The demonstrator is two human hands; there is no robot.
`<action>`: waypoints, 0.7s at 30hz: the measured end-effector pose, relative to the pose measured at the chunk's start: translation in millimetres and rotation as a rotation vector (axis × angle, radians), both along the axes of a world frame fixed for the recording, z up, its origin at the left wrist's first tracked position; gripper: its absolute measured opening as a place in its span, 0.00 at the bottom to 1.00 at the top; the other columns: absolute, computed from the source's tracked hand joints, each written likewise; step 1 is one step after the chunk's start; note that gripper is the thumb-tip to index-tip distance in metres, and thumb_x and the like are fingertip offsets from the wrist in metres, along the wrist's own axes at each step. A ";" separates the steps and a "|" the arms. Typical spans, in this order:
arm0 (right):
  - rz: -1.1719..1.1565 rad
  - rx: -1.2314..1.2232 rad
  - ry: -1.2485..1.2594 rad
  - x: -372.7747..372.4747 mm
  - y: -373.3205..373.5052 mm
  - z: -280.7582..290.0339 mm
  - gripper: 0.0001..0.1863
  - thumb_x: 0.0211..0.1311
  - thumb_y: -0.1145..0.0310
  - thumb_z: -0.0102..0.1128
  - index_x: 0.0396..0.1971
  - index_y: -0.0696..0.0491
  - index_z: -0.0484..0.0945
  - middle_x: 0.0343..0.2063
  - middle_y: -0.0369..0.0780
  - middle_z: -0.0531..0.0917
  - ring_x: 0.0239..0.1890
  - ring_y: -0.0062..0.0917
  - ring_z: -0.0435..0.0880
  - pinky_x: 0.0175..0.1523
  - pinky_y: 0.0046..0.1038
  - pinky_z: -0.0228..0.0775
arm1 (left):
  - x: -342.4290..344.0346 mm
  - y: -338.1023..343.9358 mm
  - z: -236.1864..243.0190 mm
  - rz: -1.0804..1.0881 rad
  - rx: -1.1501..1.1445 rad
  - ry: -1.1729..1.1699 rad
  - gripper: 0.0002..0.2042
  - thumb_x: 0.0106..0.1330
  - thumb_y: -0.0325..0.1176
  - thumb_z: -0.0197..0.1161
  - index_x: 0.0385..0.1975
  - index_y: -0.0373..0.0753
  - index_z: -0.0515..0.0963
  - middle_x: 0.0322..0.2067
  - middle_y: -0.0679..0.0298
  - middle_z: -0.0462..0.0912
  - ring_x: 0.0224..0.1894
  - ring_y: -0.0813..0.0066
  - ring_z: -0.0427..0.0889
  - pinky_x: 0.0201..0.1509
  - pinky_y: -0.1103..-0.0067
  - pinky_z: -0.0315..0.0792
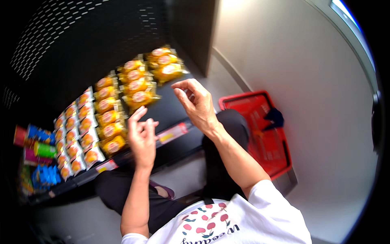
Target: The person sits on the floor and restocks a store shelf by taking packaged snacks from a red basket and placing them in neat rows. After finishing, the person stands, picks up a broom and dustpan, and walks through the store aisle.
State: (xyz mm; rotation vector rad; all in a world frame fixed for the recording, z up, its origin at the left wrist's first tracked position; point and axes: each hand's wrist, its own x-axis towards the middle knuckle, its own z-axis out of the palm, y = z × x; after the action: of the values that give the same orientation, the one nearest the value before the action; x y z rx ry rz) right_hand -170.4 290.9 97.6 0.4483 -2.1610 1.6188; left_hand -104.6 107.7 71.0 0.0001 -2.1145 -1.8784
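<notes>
Black perforated panel (101,24) rises behind a dark shelf (164,112), the largest thing in view, which carries packets in rows running front to back. Its yellow packets (136,85) stand in three rows: the leftmost reaches almost to the front edge, the middle one stops short of it, and the rightmost is a small cluster farther back, beside the side wall. They look soft, so I judge a light grip on the wrapper's edges is safer than squeezing the middle. Each packet should sit snugly against its neighbour, printed face the same way, with rows kept straight and a free hand steadying the stack.

Next in size is the red basket (266,152) on the floor at the right. A dark blue item (275,118) shows at its rim, too blurred to identify; most of the interior shows red.

White-wrapped packets (87,125) fill three tight rows left of the yellow ones. Beyond them sit a green pack (44,150) and blue packs (46,175).

Smaller again, the left hand (143,142) has its fingers loosely spread near the middle yellow row; I cannot tell whether they touch it. The right hand (197,103) curves above the shelf, thumb and forefinger narrowly apart. Neither visibly holds anything.
</notes>
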 end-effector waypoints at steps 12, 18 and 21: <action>-0.592 -0.129 -0.379 118.9 244.3 -216.1 0.14 0.71 0.69 0.58 0.53 0.55 0.79 0.35 0.35 0.84 0.36 0.16 0.81 0.39 0.20 0.73 | 60.3 88.3 -8.7 -0.655 0.323 -0.377 0.14 0.79 0.37 0.54 0.45 0.29 0.78 0.32 0.52 0.86 0.21 0.76 0.84 0.18 0.87 0.73; -0.874 -0.366 -0.904 147.4 316.5 -338.3 0.28 0.64 0.71 0.62 0.65 0.50 0.70 0.48 0.42 0.79 0.41 0.33 0.84 0.39 0.38 0.86 | 86.8 136.0 -14.7 -0.949 0.473 -0.554 0.12 0.76 0.31 0.56 0.46 0.27 0.77 0.35 0.48 0.88 0.24 0.72 0.87 0.21 0.86 0.76; -0.934 -0.844 -1.006 145.3 354.0 -379.5 0.27 0.65 0.67 0.64 0.63 0.51 0.71 0.51 0.41 0.75 0.44 0.38 0.83 0.41 0.43 0.87 | 89.5 156.5 -18.5 -0.985 0.402 -0.606 0.10 0.75 0.29 0.58 0.47 0.27 0.78 0.34 0.49 0.88 0.24 0.74 0.87 0.20 0.88 0.73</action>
State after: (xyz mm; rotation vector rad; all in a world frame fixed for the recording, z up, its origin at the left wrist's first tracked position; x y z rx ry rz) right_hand -25.2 644.9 -281.9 -1.6290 -1.4070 2.0231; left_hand -15.1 264.2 52.5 -0.5335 -2.2380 -3.1905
